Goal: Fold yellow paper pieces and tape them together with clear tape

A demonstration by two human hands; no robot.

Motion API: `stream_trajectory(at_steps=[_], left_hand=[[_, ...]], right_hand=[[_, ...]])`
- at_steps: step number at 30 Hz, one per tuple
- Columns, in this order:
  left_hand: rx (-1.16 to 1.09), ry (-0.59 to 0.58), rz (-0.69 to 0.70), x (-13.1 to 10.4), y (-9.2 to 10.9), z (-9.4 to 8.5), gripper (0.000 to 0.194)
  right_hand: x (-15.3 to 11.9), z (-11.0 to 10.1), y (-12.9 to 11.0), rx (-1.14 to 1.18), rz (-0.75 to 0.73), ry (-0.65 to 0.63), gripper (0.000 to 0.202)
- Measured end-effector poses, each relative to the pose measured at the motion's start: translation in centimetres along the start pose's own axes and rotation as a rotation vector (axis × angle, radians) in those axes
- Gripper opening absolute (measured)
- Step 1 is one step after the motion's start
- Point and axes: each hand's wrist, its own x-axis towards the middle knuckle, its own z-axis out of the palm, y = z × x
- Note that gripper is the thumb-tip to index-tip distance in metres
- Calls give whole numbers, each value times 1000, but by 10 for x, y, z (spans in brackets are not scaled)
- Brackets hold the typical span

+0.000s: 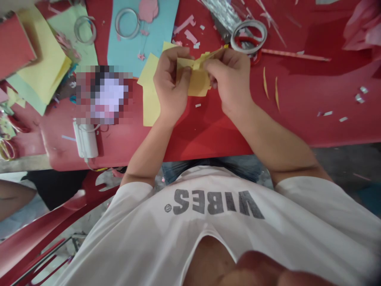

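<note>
Between my two hands is a small piece of yellow paper (pixel 199 84), its top edge cut or folded into tabs. My left hand (pixel 173 81) pinches its left side between thumb and fingers. At the upper right, my right hand (pixel 230 77) is closed on the same piece, thumb and forefinger meeting at the edge; a strip of yellow shows above the knuckles. Under and beside my left hand lies a larger yellow sheet (pixel 151 104) on the red table. A tiny white scrap (pixel 198 105) lies just below the held paper.
Behind my hands are a blue sheet (pixel 119 57), a tape roll (pixel 127 23) and another tape roll (pixel 249 35) over red-handled scissors. A pink striped stick (pixel 294 55) lies right. At left are a white power bank (pixel 85 139), coloured papers (pixel 44 51) and a seated person's leg (pixel 14 196).
</note>
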Motion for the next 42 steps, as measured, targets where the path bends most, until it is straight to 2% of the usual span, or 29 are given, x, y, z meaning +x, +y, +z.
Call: stream_trajectory(at_steps=[2,4,7,14,19,24,27,31,38,42], left_hand=[[-25,32,-83,0,-1,0,23],[-23,42,-132,1,-3,0,23],[-12,48,-106,0,-6,1,30],[54,82,-140,-1,0,7,24],[43,33,-164,-2,6,6,20],[-3,8,-164,-2,2,5,19],[-28,-10,-124,-2,1,5,29],[-30,10,-208,-2,7,6,22],[5,19,-213,-2,12,8,14],[14,45,-253,-2,19,11,23]], right_hand=[[-4,2,-6,-28,-95,15,21],[-6,2,-10,-70,-122,0,19],[-8,2,-9,-137,-142,-12,18],[-4,1,4,-182,-118,-13,21],[-3,1,9,-211,-101,-26,27],[-3,1,8,-205,-105,-31,28],[-3,1,6,-207,-105,-20,26],[-3,0,5,-220,-104,-20,27],[-4,1,2,-229,-117,-19,25],[-2,-1,4,-256,-118,-56,25]])
